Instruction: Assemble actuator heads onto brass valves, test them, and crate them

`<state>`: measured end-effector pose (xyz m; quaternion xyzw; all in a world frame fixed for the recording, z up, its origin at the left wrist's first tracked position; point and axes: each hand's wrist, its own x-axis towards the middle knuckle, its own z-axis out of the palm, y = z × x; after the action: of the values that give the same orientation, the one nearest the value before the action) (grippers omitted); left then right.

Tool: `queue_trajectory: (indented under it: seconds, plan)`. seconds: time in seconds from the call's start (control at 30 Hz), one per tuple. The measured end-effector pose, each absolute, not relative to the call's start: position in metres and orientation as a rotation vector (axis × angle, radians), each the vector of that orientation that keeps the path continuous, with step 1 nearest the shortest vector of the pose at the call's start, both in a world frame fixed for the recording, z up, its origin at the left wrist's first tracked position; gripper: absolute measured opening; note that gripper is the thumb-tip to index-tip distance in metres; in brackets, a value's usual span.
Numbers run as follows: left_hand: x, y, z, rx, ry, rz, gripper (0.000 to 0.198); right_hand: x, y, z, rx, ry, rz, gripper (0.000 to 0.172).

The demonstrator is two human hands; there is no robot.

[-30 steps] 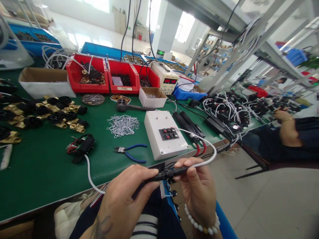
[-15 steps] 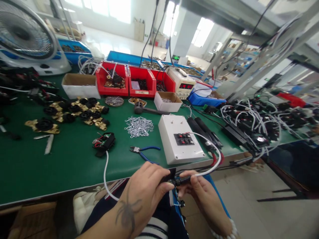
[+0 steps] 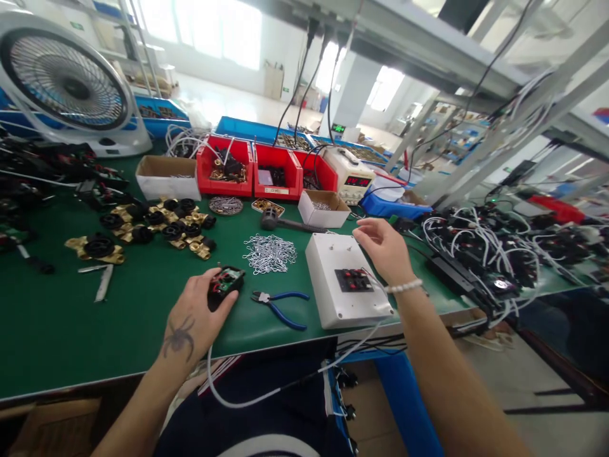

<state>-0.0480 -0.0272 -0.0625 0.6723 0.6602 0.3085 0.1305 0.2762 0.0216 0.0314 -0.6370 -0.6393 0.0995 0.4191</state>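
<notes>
My left hand (image 3: 197,311) is closed around a small black housing (image 3: 227,283) with a green circuit board and red wires, on the green bench top. From it a white cable (image 3: 247,404) loops below the bench edge and up to the white switch box (image 3: 323,279). Above the right side of that box is my right hand (image 3: 383,251), its thumb and fingers apart and bent, nothing seen between them. The fingertips are beside one of two small toggle switches (image 3: 349,248). Blue-handled cutting pliers (image 3: 280,304) lie between the housing and the box.
A pile of metal clips (image 3: 270,254), a black hammer (image 3: 290,222) and brass fittings (image 3: 162,222) lie farther back. Red bins (image 3: 226,187), a power supply (image 3: 349,174) and a fan (image 3: 71,89) stand behind. Tangled cabled parts (image 3: 485,235) cover the right side.
My hands have parted and let go of the black cable joint. The left has moved to the black housing and taken hold of it; the right has risen to the switch box.
</notes>
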Motion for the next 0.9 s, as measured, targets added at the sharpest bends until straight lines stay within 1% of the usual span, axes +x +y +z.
queue_trajectory:
  seconds: [0.1, 0.2, 0.27, 0.37, 0.43, 0.6, 0.7, 0.8, 0.9]
  plan:
    - [-0.038, -0.042, -0.049, 1.932, 1.606, 1.025, 0.046, 0.275, 0.059, 0.012, -1.616, -1.716, 0.394, 0.029]
    - [-0.028, -0.059, -0.030, 1.918, 1.279, 1.123, 0.054, 0.273, 0.063, 0.002, -1.623, -1.806, 0.492, 0.027]
    - [-0.023, -0.069, -0.018, 1.938, 1.151, 1.153, 0.058, 0.272, 0.059, 0.001, -1.630, -1.810, 0.502, 0.026]
    - [-0.018, -0.078, -0.007, 1.997, 1.006, 1.178, 0.056, 0.272, 0.055, 0.002, -1.653, -1.800, 0.499, 0.027]
    - [-0.015, -0.082, -0.002, 2.032, 0.918, 1.188, 0.057, 0.271, 0.057, 0.001, -1.671, -1.795, 0.486, 0.031]
    - [-0.014, -0.088, 0.004, 2.028, 0.846, 1.198, 0.056, 0.272, 0.059, -0.001, -1.693, -1.783, 0.473, 0.047]
    - [-0.016, -0.091, 0.005, 2.001, 0.857, 1.177, 0.057, 0.276, 0.053, -0.001, -1.691, -1.777, 0.500, 0.053]
    - [-0.017, -0.093, 0.003, 2.000, 0.855, 1.172, 0.057, 0.280, 0.047, -0.002, -1.683, -1.771, 0.520, 0.051]
    - [-0.016, -0.095, 0.001, 1.996, 0.840, 1.182, 0.059, 0.281, 0.045, -0.003, -1.655, -1.774, 0.538, 0.042]
